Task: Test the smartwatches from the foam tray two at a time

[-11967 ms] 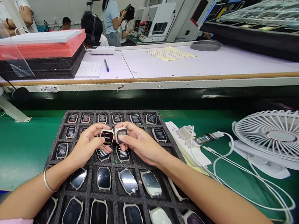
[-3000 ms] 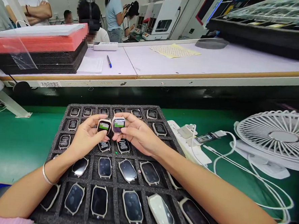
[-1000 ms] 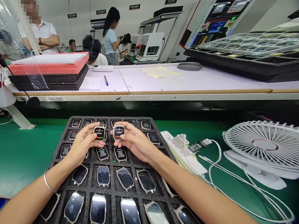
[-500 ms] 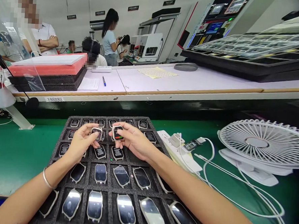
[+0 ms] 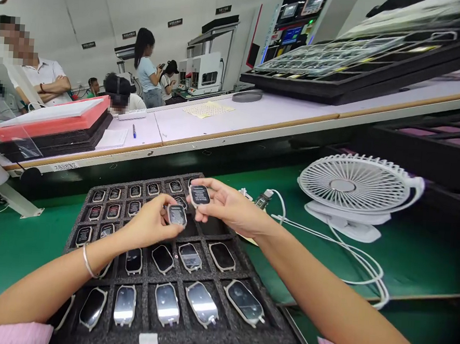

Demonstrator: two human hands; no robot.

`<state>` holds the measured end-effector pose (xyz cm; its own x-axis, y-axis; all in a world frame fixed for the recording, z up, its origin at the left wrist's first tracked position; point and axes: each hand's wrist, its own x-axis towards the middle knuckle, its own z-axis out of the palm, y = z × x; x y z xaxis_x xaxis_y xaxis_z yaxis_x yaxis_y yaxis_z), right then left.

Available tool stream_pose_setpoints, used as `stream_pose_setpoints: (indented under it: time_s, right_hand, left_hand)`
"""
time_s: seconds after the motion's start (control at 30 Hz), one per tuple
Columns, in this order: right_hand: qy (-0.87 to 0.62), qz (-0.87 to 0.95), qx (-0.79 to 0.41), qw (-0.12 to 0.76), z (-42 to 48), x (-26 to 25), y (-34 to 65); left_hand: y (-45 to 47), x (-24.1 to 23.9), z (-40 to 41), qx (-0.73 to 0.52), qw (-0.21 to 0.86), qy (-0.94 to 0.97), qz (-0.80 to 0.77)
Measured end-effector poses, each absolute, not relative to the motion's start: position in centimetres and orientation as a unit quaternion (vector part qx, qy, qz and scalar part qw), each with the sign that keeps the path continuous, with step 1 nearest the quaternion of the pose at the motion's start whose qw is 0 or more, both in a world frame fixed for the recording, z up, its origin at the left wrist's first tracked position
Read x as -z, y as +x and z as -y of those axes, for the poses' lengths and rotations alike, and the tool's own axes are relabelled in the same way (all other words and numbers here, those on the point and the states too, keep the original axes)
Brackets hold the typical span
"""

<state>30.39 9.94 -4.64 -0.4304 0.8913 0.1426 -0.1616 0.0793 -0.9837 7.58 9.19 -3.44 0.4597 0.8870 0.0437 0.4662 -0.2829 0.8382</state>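
Note:
A black foam tray (image 5: pixel 257 333) lies on the green bench in front of me, its pockets filled with several strapless smartwatch bodies. My left hand (image 5: pixel 148 226) pinches one watch body (image 5: pixel 177 215) with a lit screen just above the tray's middle rows. My right hand (image 5: pixel 227 209) grips a second watch body (image 5: pixel 199 195) with a dark text screen, slightly higher and to the right of the first. The two watches are close together but apart. A silver bangle (image 5: pixel 88 261) sits on my left wrist.
A white desk fan (image 5: pixel 349 192) stands at the right, white cables (image 5: pixel 349 262) trailing from it and a charger (image 5: pixel 262 199). Behind is a raised pale shelf (image 5: pixel 280 113) with stacked foam sheets (image 5: pixel 57 125), a pen (image 5: pixel 134 131) and black trays (image 5: pixel 337 69). Several people stand or sit beyond.
The camera swung to the right, so the tray now sits left of centre. My hands moved toward the tray's right side, and the left watch dropped lower than the right one.

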Motion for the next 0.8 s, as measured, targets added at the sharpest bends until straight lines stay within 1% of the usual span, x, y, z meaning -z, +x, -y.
stream_pose_setpoints:
  time_s: [0.03, 0.1, 0.17, 0.23, 0.4, 0.5, 0.57, 0.63, 0.7, 0.8]
  right_hand:
    - [-0.341, 0.628, -0.559, 0.42, -9.6, 5.3, 31.3]
    - [-0.403, 0.71, -0.431, 0.384, -9.2, 6.7, 32.9]
    - [-0.438, 0.767, -0.311, 0.35, -8.9, 8.0, 34.0]
    - [-0.45, 0.791, -0.258, 0.324, -9.0, 8.9, 34.5]
    - [-0.439, 0.815, -0.258, 0.276, -9.4, 9.7, 34.4]
    - [-0.434, 0.822, -0.25, 0.272, -9.3, 9.7, 34.9]
    - [-0.441, 0.818, -0.224, 0.294, -9.0, 9.7, 35.5]
    - [-0.431, 0.821, -0.191, 0.321, -8.6, 9.5, 35.8]
    - [-0.406, 0.837, -0.176, 0.323, -8.2, 8.9, 35.3]
    - [-0.354, 0.87, -0.208, 0.273, -7.4, 7.3, 32.4]
  left_hand:
    - [8.2, 4.0, -9.3, -0.239, 0.343, 0.791, -0.447]
    - [9.2, 5.2, -9.6, -0.198, 0.254, 0.836, -0.444]
    - [9.8, 6.1, -9.9, -0.172, 0.205, 0.851, -0.453]
    - [10.2, 6.6, -10.1, -0.148, 0.178, 0.85, -0.473]
    - [9.7, 5.5, -9.6, -0.083, 0.175, 0.857, -0.478]
    - [7.2, 3.4, -8.1, -0.114, 0.152, 0.867, -0.46]
    - [4.3, 1.7, -6.9, -0.154, 0.127, 0.862, -0.466]
    - [0.5, 0.3, -5.5, -0.193, 0.099, 0.84, -0.496]
    - [-3.5, -0.4, -4.0, -0.236, 0.062, 0.796, -0.554]
    - [-8.7, 0.2, -1.7, -0.241, 0.06, 0.702, -0.667]
